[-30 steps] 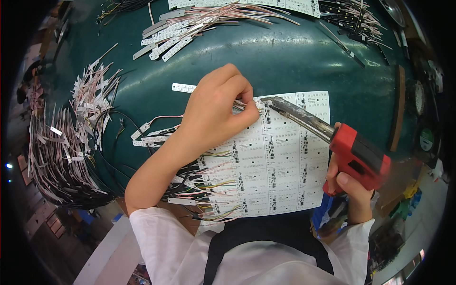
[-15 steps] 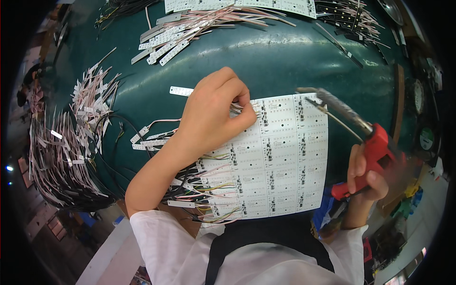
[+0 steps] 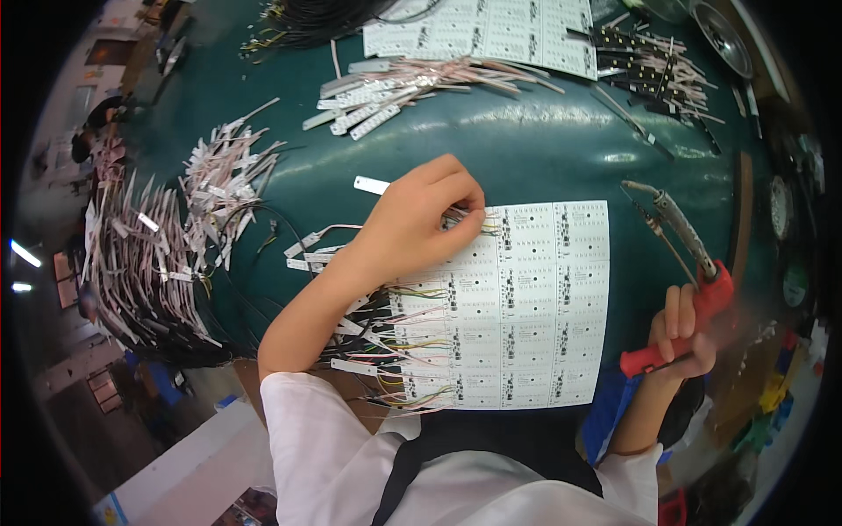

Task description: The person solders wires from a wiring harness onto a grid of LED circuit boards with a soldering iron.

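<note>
A white panel of circuit boards lies in front of me, with small dark components in columns. My left hand is closed in a pinch on thin wires at the panel's upper left; their ends reach the board beside a component column. A white strip juts out beyond that hand. To the right of the panel, my right hand is wrapped around the red handle of a soldering gun. Its metal tip points up and left, apart from the panel. Coloured wires run along the panel's left columns.
Bundled wires with white strips cover the table's left side, beside a looser pile. At the back are more strips, another white panel, black strips with wires and a round metal dish.
The soldering gun has drawn back to the right, its tip now off the panel's upper right corner. My left hand keeps its pinch at the same spot on the panel. The whole view has shifted.
</note>
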Demonstrator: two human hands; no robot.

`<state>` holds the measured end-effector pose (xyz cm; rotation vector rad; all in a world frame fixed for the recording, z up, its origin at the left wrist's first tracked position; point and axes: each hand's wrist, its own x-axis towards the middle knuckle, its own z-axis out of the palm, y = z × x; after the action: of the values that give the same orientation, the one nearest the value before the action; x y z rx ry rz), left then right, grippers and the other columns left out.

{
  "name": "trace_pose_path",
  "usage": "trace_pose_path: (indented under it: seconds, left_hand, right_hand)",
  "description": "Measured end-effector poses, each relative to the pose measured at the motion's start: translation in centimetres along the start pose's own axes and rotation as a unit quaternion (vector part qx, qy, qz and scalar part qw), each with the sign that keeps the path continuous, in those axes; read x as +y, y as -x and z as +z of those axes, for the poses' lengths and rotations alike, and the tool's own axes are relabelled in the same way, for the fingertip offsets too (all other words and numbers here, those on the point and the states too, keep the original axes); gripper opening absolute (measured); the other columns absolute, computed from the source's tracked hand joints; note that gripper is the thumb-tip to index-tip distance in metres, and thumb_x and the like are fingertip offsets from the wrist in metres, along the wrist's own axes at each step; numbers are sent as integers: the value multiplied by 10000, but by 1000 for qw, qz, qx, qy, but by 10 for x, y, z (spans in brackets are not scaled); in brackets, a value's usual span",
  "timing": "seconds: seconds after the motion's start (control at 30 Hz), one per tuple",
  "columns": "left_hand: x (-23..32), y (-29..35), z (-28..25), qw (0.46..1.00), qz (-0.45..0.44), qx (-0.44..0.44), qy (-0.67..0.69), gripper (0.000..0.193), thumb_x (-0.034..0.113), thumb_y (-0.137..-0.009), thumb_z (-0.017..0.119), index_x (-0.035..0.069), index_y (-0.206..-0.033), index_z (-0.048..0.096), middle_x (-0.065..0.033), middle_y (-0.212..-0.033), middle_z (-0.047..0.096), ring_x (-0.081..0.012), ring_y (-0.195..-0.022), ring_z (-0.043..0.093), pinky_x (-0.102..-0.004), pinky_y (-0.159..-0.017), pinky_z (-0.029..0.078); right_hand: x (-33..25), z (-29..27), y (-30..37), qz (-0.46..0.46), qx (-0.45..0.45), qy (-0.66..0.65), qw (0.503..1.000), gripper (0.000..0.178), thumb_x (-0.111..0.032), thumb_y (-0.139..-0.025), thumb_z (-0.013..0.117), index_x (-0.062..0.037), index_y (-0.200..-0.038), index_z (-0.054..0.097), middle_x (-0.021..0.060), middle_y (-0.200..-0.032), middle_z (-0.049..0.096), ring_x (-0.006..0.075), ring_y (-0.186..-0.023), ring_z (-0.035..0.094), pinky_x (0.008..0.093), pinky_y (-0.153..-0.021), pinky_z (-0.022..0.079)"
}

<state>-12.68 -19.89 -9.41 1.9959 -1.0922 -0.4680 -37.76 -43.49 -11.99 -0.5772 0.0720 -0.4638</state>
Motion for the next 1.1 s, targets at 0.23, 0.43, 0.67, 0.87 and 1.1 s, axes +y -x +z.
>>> trace_pose_path:
  seconds: [0.23,0.43,0.67,0.87,1.1]
  left_hand:
    - [-25,-35,-52,983,15,112,-147,91,84,-808,653,36,-885,652,-68,-818,606,-178,-742,586,-284,-669,467]
    - [-49,-62,-48,970,22,141,-197,96,91,-792,648,32,-865,629,-101,-846,580,-246,-762,602,-334,-677,489]
    - [-34,-61,-64,984,5,140,-110,115,99,-818,655,38,-911,683,-89,-850,645,-183,-798,635,-301,-684,499]
    - [16,-107,5,957,241,-9,-163,109,60,-811,640,64,-919,646,-67,-896,598,-227,-819,607,-301,-678,488]
    - [26,-158,68,860,321,11,-396,115,87,-745,616,107,-858,625,-64,-727,538,-215,-720,587,-354,-586,475]
  right_hand:
    - [-1,2,3,-20,20,35,999,640,-77,-757,608,157,-1274,312,141,-759,494,175,-664,468,199,-396,471]
    - [-1,5,3,-9,2,13,1000,714,-40,-761,618,99,-1349,238,113,-793,451,166,-718,438,203,-434,466]
    - [0,4,6,-30,12,-2,999,703,-37,-761,620,85,-1351,258,104,-788,447,167,-729,433,195,-455,473]
    - [3,-4,10,-150,-23,-203,967,784,-37,-793,584,6,-1451,160,54,-809,464,144,-771,434,208,-511,496]
    - [1,-5,11,-150,-31,-195,969,802,-37,-803,580,-29,-1469,132,52,-829,472,147,-795,447,216,-542,491]
